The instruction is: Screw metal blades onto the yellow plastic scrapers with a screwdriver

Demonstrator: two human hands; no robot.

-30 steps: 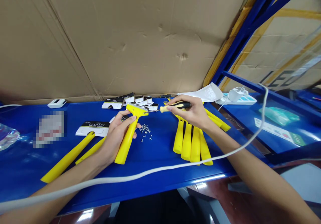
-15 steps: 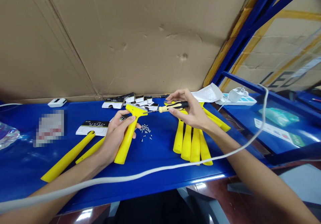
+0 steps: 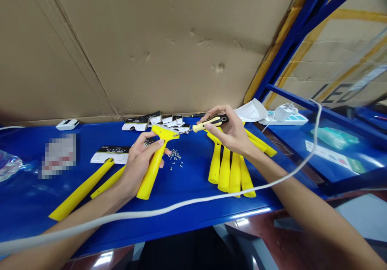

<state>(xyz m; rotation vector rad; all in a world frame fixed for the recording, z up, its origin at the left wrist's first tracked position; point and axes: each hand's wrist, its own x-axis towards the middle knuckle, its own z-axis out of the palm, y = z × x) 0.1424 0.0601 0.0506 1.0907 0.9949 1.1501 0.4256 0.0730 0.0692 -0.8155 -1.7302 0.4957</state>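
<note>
My left hand (image 3: 139,162) is closed round the neck of a yellow scraper (image 3: 153,169), its wide head up and its handle pointing down toward me. In my right hand (image 3: 230,130) is a screwdriver (image 3: 208,123) with a cream-and-black handle, held between thumb and fingers. Its shaft reaches left to the right end of the scraper's head; whether the tip sits in a screw is too small to tell. Loose small screws (image 3: 174,157) lie on the blue table (image 3: 184,193) just right of my left hand. Several yellow scrapers (image 3: 224,169) lie below my right hand.
A white cable (image 3: 169,211) crosses in front of both forearms. Yellow handles (image 3: 83,189) and a printed card sleeve (image 3: 109,155) lie at left; more card sleeves (image 3: 136,122) are at the back. A power strip (image 3: 284,118) stands back right, by the blue frame (image 3: 279,56). Cardboard (image 3: 169,52) rises behind.
The screwdriver's handle end has risen, so its shaft now slants down to the left more steeply. My right fingers have shifted on its handle. My left hand keeps hold of the scraper.
</note>
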